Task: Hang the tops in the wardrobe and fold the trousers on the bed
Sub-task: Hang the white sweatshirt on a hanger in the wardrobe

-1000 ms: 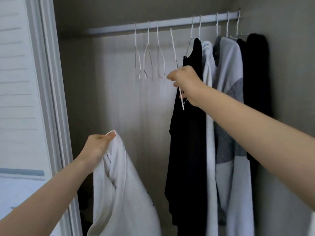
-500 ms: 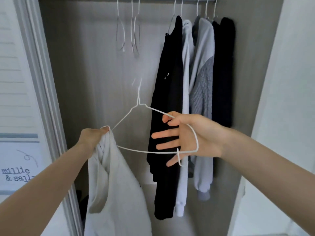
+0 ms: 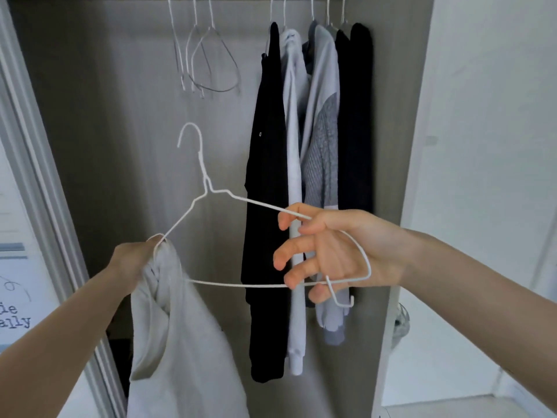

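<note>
My left hand (image 3: pixel 132 260) grips the bunched top edge of a white top (image 3: pixel 177 351), which hangs down at the lower left. A white wire hanger (image 3: pixel 205 182) is held upright in front of the open wardrobe. Its left tip sits inside the fabric at my left hand. My right hand (image 3: pixel 331 251) holds the hanger's right end, thumb over the upper wire and fingers spread behind the loop, reaching the bottom bar.
Three empty wire hangers (image 3: pixel 205 64) dangle at the top centre. Black, white and grey tops (image 3: pixel 310 164) hang to the right. A white louvred door frame (image 3: pixel 39 182) stands at the left, a white wall (image 3: pixel 482 176) at the right.
The hanger came off the rail in my right hand and dropped to chest height. Its left tip now sits inside the white top at my left hand. The view tilted downwards.
</note>
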A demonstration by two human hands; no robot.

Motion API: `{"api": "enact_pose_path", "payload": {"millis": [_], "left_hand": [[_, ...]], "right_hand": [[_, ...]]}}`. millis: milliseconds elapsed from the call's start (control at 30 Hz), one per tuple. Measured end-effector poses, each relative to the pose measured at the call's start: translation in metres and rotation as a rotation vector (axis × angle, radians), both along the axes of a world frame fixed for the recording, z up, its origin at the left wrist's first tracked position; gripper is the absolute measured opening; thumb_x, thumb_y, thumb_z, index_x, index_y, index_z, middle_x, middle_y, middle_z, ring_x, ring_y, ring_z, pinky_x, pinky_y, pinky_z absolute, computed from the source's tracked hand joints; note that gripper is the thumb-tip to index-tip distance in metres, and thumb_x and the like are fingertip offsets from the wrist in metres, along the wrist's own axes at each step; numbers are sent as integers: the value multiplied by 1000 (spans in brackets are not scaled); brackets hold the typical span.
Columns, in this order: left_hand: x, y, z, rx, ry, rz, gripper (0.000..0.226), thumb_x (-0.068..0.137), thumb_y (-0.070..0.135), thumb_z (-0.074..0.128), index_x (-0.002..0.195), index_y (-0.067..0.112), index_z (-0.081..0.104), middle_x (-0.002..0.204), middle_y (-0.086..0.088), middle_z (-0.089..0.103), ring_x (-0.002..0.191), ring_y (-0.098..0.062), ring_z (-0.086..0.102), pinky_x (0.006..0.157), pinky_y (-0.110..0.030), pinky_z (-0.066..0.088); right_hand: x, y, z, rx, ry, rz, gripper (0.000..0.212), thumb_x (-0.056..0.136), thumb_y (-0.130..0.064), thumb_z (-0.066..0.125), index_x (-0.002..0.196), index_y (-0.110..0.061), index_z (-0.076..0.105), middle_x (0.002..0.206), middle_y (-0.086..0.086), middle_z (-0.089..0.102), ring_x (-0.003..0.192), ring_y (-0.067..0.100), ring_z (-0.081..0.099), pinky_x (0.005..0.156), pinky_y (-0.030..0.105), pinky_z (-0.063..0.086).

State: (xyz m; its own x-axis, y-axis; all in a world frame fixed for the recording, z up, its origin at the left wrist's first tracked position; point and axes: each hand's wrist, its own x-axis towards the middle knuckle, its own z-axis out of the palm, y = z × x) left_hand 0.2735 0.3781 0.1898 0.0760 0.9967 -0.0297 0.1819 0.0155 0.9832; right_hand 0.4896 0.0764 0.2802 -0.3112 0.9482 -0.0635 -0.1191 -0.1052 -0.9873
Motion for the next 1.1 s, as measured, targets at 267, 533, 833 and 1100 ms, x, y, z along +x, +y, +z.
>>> {"api": "enact_pose_path", "payload": {"millis": [267, 533, 833, 1100], "left_hand": [[-5, -32, 39, 258, 142, -296, 36, 87, 40, 67, 93, 6, 74, 89, -19, 72, 89, -36, 69, 87, -47, 53], [21, -81, 92, 435, 64, -440, 28, 90, 43, 62, 92, 20, 78, 97, -10, 73, 99, -33, 67, 98, -51, 48], [31, -123, 128, 921, 306, -414, 42, 103, 41, 23, 82, 24, 55, 87, 12, 48, 84, 2, 49, 80, -15, 35], [48, -141, 136, 1070, 244, -351, 44, 102, 37, 42, 68, 11, 34, 64, 6, 29, 54, -6, 30, 56, -23, 27]], "right_hand": [[16, 9, -23, 33, 76, 15, 21, 96, -18, 45, 116, -21, 51, 101, 14, 61, 77, 27, 60, 63, 35, 45], [-4, 26, -57, 118, 85, 43, 18, 98, -16, 49, 115, -21, 53, 107, 16, 60, 93, 32, 60, 93, 65, 41], [-26, 8, -54, 432, 224, 1, 18, 94, -16, 50, 112, -15, 53, 113, 10, 60, 97, 24, 59, 95, 61, 42], [-32, 14, -50, 392, 227, 22, 43, 85, -51, 59, 110, -16, 60, 126, 9, 56, 118, 29, 52, 94, 61, 45]]}}
